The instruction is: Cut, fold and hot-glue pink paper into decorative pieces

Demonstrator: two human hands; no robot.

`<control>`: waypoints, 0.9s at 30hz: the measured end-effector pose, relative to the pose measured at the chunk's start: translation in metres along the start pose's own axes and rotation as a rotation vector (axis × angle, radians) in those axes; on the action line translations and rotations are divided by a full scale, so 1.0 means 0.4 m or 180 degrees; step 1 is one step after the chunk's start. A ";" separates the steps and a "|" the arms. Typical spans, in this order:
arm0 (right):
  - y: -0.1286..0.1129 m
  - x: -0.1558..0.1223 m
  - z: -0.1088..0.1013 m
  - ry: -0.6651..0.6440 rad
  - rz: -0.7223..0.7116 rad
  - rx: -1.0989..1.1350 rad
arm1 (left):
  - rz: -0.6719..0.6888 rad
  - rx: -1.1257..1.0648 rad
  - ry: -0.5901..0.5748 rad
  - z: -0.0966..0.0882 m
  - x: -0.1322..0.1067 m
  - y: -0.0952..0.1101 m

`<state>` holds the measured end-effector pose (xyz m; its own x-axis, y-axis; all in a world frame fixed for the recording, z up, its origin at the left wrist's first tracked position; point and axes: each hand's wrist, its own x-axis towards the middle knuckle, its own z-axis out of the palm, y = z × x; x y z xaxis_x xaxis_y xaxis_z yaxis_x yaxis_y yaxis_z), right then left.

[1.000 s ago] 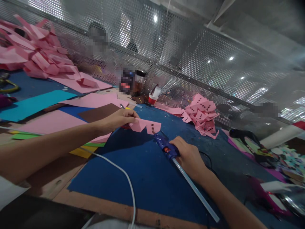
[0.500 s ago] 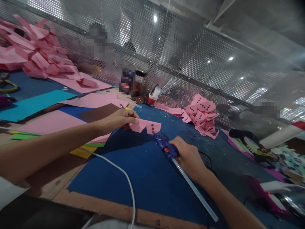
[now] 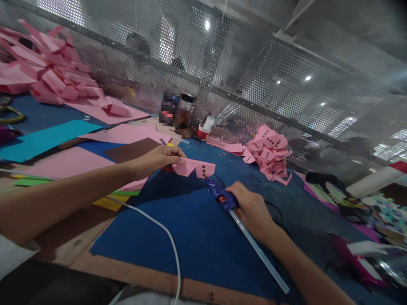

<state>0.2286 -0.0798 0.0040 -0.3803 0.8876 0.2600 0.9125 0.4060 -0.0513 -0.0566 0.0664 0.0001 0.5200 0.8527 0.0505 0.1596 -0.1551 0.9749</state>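
Barely a shift: your left hand [image 3: 170, 156] pinches pink paper [image 3: 184, 167], your right hand [image 3: 251, 207] grips the glue gun [image 3: 218, 192]. Its stick [image 3: 259, 252] sits slightly further in, so it's probably feeding.

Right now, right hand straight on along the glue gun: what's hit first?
Probably the pink paper in the left hand: the tip of the glue gun looks at or just short of the lowest dark square, though depth is unclear.

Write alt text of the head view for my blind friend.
A person's left hand holds a pink paper piece with dark squares while the right hand holds a blue glue gun, its nozzle by the squares, over a blue tabletop. More pink paper lies piled behind.
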 end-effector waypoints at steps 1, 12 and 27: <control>0.000 0.000 0.000 0.0003 0.0001 0.0004 | 0.0001 -0.0014 0.0004 0.001 -0.001 0.001; -0.004 0.000 -0.006 0.0076 -0.0039 0.0162 | 0.0063 -0.0130 -0.0023 -0.001 0.000 0.000; -0.006 0.009 0.011 0.0992 0.0456 0.0846 | 0.0059 -0.0255 -0.0207 -0.003 -0.010 0.010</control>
<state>0.2244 -0.0766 0.0010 -0.1517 0.8475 0.5087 0.8666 0.3616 -0.3439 -0.0592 0.0628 0.0041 0.5760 0.8155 0.0571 0.0833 -0.1280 0.9883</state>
